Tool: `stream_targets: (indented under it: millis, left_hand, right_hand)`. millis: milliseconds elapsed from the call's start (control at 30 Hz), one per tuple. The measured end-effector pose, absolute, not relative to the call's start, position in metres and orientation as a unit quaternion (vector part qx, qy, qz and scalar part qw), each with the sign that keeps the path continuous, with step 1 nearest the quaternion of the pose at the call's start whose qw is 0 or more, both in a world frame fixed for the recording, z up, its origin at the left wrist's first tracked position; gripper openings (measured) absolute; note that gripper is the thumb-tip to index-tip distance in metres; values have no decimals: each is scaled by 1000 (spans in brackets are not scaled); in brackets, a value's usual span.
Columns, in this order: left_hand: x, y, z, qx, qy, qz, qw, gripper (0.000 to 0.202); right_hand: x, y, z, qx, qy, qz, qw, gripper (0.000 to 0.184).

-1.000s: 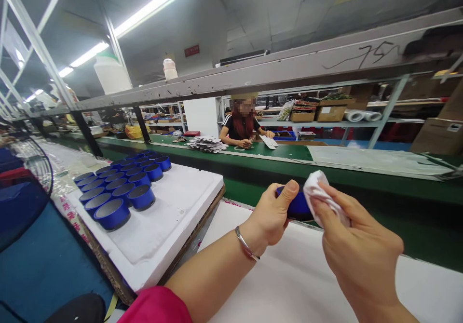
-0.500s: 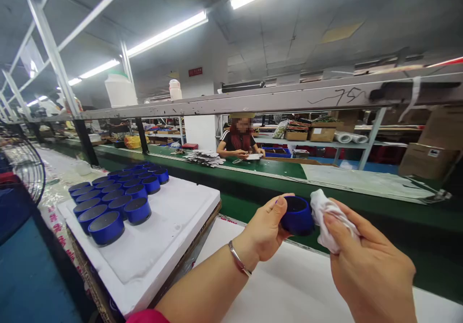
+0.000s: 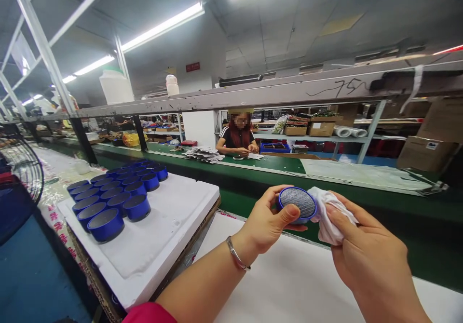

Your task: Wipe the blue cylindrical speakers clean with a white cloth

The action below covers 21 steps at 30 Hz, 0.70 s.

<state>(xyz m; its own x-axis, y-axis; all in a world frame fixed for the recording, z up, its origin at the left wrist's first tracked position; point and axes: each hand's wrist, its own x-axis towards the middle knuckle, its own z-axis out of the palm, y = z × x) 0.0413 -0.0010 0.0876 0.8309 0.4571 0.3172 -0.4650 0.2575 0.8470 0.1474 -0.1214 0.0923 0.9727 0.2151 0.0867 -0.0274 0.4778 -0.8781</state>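
Note:
My left hand (image 3: 269, 219) grips a round blue speaker (image 3: 297, 203) with a grey mesh top, thumb over its near rim. The mesh face is tilted toward me. Bunched in my right hand (image 3: 365, 246) is a white cloth (image 3: 331, 217), which touches the speaker's right side. Both hands are above a white sheet (image 3: 275, 279) on the bench. To the left, several similar blue speakers (image 3: 106, 224) stand in rows, mesh side up, on a white foam board (image 3: 173, 217).
A green conveyor belt (image 3: 238, 185) runs across behind my hands. Beyond it a co-worker (image 3: 237, 137) sits with papers by a pile of white pieces (image 3: 203, 154). A metal shelf beam (image 3: 231, 94) spans overhead. A fan (image 3: 21, 178) stands at the far left.
My left hand has turned the speaker so its mesh face now tips toward me. The cloth has come in against its side. The view has shifted slightly.

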Motion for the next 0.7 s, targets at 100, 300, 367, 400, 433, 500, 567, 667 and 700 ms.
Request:
stream_targets:
  millis: [100,300,367,400,433,500,567,667,700]
  left_hand:
    - [38,-1,92,544,12,320,776,111]
    - [34,-2,93,590,66,379,710,97]
    - [35,-1,93,598,77,382,700,97]
    - [35,-1,93,595,72,372,709,98]
    - [35,-1,93,588,60,358,722,99]
    - [36,0,93,574,34,333,747,101]
    - [36,1,94,564,21,325,759,102]
    - [37,3,94,557,20,325,764,103]
    - [38,2,93,556,23,331,762,104]
  right_hand:
    - [141,-132,81,-587,-165,-39,792,73]
    - [120,-132,75,-600,-411,-293,621,23]
    - [126,-129,81,-626,-378,-281,622,27]
    - [131,-128,86,-658,-329,-249,630,31]
    - [137,-129,91,-694,-271,-204,636,35]
    - [146,-134,102,-745,-165,-112,637,44]
    - [150,-141,109,-750,-109,-58,650,56]
    - [144,-151,104,-728,-129,-86,668,66]
    - [141,-152,99,-728,-159,-115,656,66]
